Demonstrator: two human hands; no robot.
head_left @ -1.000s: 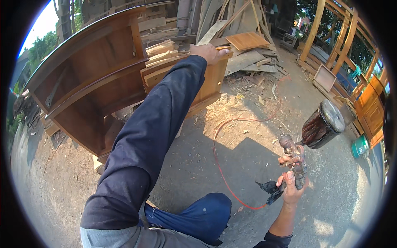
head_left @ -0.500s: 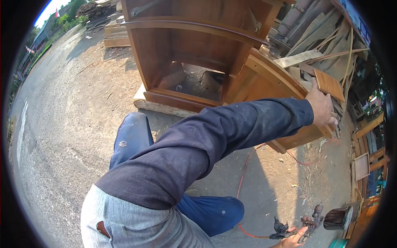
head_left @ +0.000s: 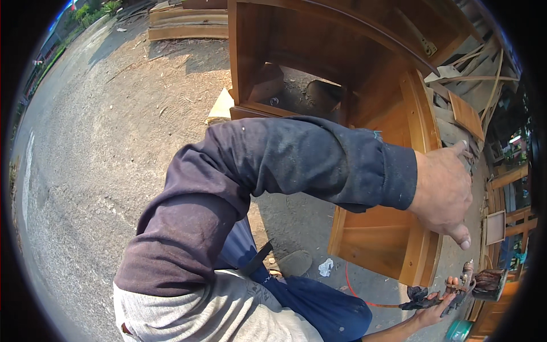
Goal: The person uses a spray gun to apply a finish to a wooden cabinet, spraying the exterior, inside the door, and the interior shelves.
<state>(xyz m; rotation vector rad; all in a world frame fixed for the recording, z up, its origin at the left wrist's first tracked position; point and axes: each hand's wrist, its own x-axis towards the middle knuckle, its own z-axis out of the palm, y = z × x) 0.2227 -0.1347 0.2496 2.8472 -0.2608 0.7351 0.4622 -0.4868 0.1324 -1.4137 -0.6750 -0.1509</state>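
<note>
My left arm, in a dark sleeve, reaches across to the right. My left hand [head_left: 444, 191] lies over the outer edge of a brown wooden cabinet door [head_left: 376, 248], thumb and little finger spread, with the other fingers curled and partly hidden. The door hangs open from a varnished wooden cabinet [head_left: 325, 34] with a curved front and an opening low in its back. Low on the right, my right hand [head_left: 436, 308] holds a grimy spray gun [head_left: 464, 285]. A stained dark cup [head_left: 490, 284] is at its front, and a red hose [head_left: 364, 302] runs to its grip.
Stacked boards [head_left: 188, 25] lie at the far left. Scrap planks and a flat wooden panel [head_left: 466, 115] are heaped behind the door. Wooden frames [head_left: 507, 228] stand along the right, near a green container [head_left: 459, 330]. A crumpled white scrap [head_left: 325, 267] lies on the ground.
The door has swung nearer to me, with my left hand at its edge. My view has shifted, putting the cabinet farther right. My right hand still holds the spray gun.
</note>
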